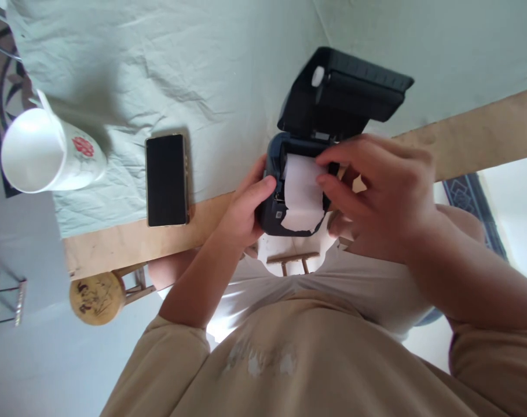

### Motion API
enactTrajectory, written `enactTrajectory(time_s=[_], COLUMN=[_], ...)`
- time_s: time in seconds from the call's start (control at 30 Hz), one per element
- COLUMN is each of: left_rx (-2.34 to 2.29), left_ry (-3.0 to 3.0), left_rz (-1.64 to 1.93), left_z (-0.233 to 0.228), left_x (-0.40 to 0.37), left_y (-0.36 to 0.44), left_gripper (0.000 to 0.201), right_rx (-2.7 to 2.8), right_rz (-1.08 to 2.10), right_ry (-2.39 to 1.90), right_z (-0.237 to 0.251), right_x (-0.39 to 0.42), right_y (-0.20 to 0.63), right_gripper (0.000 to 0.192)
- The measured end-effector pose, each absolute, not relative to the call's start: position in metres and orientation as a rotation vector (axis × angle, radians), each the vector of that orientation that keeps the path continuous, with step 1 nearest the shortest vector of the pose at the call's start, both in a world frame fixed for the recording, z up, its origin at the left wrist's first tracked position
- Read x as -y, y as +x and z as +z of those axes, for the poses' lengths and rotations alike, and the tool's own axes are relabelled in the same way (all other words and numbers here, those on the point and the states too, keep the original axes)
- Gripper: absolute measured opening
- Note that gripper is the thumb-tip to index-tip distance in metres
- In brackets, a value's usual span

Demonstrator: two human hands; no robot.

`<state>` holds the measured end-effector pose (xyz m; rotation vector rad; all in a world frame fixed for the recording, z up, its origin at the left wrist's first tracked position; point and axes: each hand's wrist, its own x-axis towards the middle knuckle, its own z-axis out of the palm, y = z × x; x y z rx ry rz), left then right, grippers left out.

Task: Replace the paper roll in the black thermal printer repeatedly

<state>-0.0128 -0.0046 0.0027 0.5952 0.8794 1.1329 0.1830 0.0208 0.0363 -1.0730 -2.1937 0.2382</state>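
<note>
At table's edge, left hand (246, 211) grips small dark-blue plastic printer (274, 200); right hand (376, 191) pinches white paper strip (302, 194); black phone (167, 179) at nine o'clock.

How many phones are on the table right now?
1. The phone lies face up on the cloth, between the mug and the printer. None seems hidden.

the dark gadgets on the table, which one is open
The small printer held in both hands: its lid is flipped up with white paper showing. The phone lies flat, screen dark, beside the white cup.
</note>
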Motion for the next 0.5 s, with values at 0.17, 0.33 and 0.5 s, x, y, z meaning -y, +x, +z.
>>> enactTrajectory(time_s=[0.17,0.33,0.5], left_rx=[-0.869,-0.916,-0.919], left_ry=[0.619,0.63,0.616], left_rz=[1.136,1.127,1.075], left_z=[0.0019,0.003,0.0063], left_x=[0.0048,0.0045,0.0048], left_y=[-0.0128,-0.0112,-0.0104], left_gripper=[0.032,0.037,0.044], right_rx=[2.372,2.469,2.364], right_rz=[0.025,0.081,0.336], right_ry=[-1.187,-1.234,-1.262], right_z=[0.0389,0.0436,0.0442], right_x=[-0.016,-0.0173,-0.0208], right_y=[0.1779,0.1789,0.1792], right_gripper=[0.023,0.019,0.033])
